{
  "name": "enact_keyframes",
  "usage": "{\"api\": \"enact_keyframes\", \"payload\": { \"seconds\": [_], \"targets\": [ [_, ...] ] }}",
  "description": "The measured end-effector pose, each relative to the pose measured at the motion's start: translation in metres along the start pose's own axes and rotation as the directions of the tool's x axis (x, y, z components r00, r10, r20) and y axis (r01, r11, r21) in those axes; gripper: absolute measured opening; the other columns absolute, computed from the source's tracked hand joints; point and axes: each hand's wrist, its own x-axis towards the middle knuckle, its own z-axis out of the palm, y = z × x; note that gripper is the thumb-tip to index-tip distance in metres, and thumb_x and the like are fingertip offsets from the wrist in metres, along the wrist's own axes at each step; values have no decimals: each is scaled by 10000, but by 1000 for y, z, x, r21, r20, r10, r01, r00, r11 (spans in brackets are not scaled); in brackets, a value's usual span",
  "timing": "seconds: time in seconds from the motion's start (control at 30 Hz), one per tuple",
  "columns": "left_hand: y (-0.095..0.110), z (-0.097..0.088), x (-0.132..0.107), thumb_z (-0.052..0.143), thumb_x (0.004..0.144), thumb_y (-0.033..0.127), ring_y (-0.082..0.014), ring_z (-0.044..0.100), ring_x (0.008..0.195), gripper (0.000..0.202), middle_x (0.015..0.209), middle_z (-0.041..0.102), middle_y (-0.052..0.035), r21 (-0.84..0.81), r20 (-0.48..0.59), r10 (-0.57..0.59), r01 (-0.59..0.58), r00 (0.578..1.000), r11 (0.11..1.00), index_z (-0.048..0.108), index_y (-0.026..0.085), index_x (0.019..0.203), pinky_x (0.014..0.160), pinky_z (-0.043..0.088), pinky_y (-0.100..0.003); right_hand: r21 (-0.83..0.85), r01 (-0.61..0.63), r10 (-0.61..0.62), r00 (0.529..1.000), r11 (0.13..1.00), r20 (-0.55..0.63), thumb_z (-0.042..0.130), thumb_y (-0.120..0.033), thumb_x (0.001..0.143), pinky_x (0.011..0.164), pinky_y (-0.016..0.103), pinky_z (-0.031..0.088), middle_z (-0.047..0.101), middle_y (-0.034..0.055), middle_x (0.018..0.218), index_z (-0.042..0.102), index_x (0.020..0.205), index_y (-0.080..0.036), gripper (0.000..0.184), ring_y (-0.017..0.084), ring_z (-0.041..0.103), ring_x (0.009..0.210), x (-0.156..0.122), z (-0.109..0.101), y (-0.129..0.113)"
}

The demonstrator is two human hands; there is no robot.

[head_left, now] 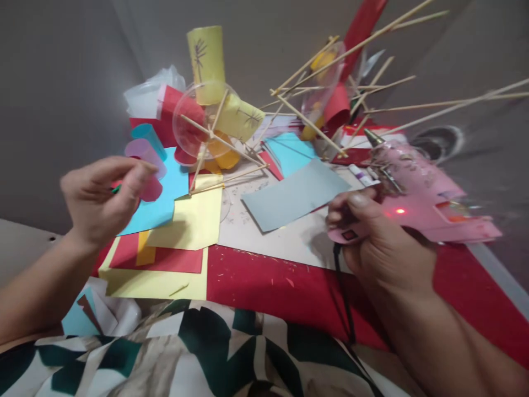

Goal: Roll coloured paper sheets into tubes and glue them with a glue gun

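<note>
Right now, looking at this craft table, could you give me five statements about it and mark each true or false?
1. The right hand holds a pink glue gun. True.
2. The gun's light is off. False: a red light glows on its side.
3. A yellow tube bears a dark drawing. True.
4. The grey sheet lies nearer the left hand. False: the grey sheet lies nearer the right hand.
5. A black cord hangs from the gun's handle. True.

A plain grey wall, dimly lit, stands behind a red-topped table.
</note>
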Motion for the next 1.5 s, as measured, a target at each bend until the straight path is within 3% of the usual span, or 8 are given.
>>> {"api": "enact_keyframes", "payload": {
  "seconds": [0.13,0.27,0.43,0.63,0.83,1.07,1.3,1.5],
  "targets": [
    [27,55,-2,681,886,180,-123,704,677,59,799,769,-33,-71,424,267,-263,865,962,726,159,919,635,541,-227,45,82,-80,996,996,-32,812,-276,733,439,183,381,669,-9,699,609,708,-185,224,84,587,560,2,-1,-6],
    [16,110,-2,554,932,166,-204,742,931,240,1139,762,-111,24,703,361,-527,613,850,685,169,1133,716,567,-271,69,149,-144,987,987,-64,802,-282,734,432,181,376,672,-24,685,607,714,-194,215,84,579,548,8,-5,-10],
    [-12,145,5,507,944,137,-272,693,1069,249,1313,683,-166,23,797,438,-746,415,666,699,148,1102,777,586,-351,84,179,-172,982,980,-82,793,-257,741,436,184,360,674,-30,669,618,684,-184,197,75,568,534,12,-9,-13],
    [-12,147,3,510,947,134,-205,704,918,174,1034,773,-105,-95,597,613,-713,518,695,681,154,973,749,573,-310,24,118,-117,992,993,-40,787,-306,784,495,196,414,682,-34,700,637,737,-194,193,79,595,571,11,-13,-9],
    [23,123,5,546,929,149,-167,671,770,112,829,733,-62,-218,539,484,-440,689,871,651,178,952,691,537,-287,-74,105,-102,994,992,43,746,-295,826,467,201,371,657,-35,670,655,737,-210,152,85,561,570,9,-12,-5],
    [44,108,14,655,839,57,-129,648,726,207,857,722,-28,-297,286,438,-355,852,886,670,183,1004,685,524,-259,-128,82,-71,994,988,87,787,-346,767,421,210,342,605,-36,669,601,686,-212,243,80,487,512,8,-8,-5],
    [52,117,4,663,884,132,-116,682,763,166,942,749,-39,-390,404,179,-8,897,921,725,176,1032,611,545,-185,-120,0,14,993,993,119,831,-401,735,424,212,358,617,-51,705,626,807,-235,273,69,482,476,1,-6,-5],
    [53,128,6,762,833,285,-84,619,595,204,880,715,-24,-468,633,-111,493,766,733,740,159,991,528,560,-184,-185,-31,56,990,982,128,814,-386,758,440,193,367,539,-76,577,628,808,-206,264,75,501,477,0,-8,4]
  ]
}}
